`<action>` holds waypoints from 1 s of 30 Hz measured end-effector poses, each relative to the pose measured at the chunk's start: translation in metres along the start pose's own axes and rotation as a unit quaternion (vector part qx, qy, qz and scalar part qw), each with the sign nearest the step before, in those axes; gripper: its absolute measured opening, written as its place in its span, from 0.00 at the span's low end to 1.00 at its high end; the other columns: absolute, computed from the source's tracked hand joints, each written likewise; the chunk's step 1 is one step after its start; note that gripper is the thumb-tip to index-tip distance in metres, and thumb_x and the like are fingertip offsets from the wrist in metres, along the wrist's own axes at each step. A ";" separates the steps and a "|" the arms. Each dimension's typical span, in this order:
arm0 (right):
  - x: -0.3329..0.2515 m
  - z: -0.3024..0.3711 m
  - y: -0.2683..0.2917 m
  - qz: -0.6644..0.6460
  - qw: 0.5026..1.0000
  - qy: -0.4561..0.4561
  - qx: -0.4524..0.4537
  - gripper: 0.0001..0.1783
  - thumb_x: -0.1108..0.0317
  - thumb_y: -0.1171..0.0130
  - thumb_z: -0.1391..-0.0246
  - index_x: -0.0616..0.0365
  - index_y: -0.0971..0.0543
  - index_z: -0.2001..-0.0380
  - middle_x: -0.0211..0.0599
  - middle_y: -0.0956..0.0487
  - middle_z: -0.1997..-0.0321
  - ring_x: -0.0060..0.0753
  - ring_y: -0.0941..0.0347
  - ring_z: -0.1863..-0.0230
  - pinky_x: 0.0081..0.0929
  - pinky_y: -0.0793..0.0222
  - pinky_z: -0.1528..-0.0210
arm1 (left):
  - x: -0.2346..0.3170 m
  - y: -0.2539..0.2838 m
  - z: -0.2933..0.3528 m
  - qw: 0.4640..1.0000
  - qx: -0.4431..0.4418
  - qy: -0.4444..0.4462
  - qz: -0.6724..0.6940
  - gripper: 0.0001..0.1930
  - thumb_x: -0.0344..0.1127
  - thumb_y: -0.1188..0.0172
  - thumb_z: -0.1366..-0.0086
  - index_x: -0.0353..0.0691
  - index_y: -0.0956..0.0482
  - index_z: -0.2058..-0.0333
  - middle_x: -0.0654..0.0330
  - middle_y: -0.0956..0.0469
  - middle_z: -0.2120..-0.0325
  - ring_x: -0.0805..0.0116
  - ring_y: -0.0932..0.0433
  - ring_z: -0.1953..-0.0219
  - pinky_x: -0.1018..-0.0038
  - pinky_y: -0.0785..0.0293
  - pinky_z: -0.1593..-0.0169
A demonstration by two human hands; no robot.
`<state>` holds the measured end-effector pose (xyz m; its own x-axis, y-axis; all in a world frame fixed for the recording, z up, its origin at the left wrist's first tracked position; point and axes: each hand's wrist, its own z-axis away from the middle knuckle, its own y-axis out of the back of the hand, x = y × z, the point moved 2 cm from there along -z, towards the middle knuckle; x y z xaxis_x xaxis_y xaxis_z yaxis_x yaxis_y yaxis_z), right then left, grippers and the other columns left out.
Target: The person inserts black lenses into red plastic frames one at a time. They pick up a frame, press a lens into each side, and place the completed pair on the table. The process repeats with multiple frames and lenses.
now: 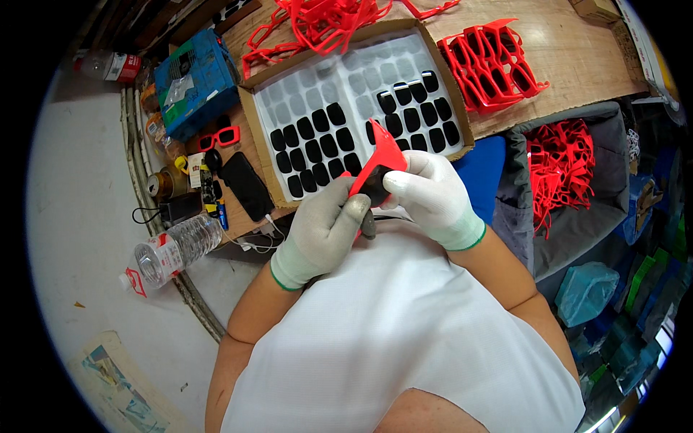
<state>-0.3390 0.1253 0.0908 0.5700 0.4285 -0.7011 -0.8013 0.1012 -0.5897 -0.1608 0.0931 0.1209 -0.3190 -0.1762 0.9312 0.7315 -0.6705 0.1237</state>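
Close in front of my body, both hands work on a red plastic sunglasses frame (388,149), held tilted with one pointed end upward. My left hand (317,229), in a white glove with a green cuff, is closed around its lower part. My right hand (439,196), gloved the same way, has its thumb on the edge of a dark lens (375,185) that lies against the frame. Its other fingers are bent behind; I cannot tell whether the lens sits in the rim. Just beyond my hands, a shallow cardboard box (260,148) holds rows of dark lenses (312,150).
Red frames (317,25) are heaped behind the box, with stacked sunglasses (491,66) to its right. A grey-lined bin (577,242) of red frames stands at right. At left are a phone (245,185), a blue box (195,83), red sunglasses (219,137) and a plastic bottle (177,249).
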 end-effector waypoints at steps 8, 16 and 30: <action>-0.006 0.004 0.001 0.031 0.999 -0.020 -0.013 0.12 0.66 0.42 0.39 0.65 0.20 0.59 0.32 0.20 0.64 0.18 0.27 0.65 0.21 0.26 0.56 | 0.005 0.004 0.002 1.000 0.003 -0.003 -0.003 0.15 0.39 0.54 0.25 0.31 0.26 0.57 0.60 0.21 0.77 0.72 0.22 0.73 0.74 0.27 0.66; 0.000 0.001 0.004 0.025 0.999 -0.020 -0.039 0.14 0.66 0.43 0.41 0.65 0.24 0.56 0.39 0.20 0.62 0.21 0.25 0.64 0.20 0.25 0.60 | 0.007 0.007 0.006 0.998 0.005 -0.018 -0.057 0.16 0.38 0.55 0.25 0.29 0.26 0.55 0.60 0.22 0.79 0.70 0.22 0.75 0.72 0.27 0.65; -0.006 0.006 -0.009 0.182 0.982 0.026 0.034 0.13 0.64 0.42 0.39 0.66 0.20 0.59 0.34 0.19 0.65 0.17 0.26 0.64 0.19 0.27 0.59 | 0.005 -0.006 0.011 0.987 0.077 -0.074 -0.121 0.11 0.31 0.53 0.28 0.29 0.28 0.54 0.59 0.22 0.81 0.70 0.20 0.79 0.74 0.24 0.71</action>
<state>-0.3365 0.1273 0.1023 0.2509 0.4012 -0.8810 -0.9629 0.0103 -0.2695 -0.1601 0.1043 0.1290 -0.4125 0.0906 0.9065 0.7316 -0.5599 0.3889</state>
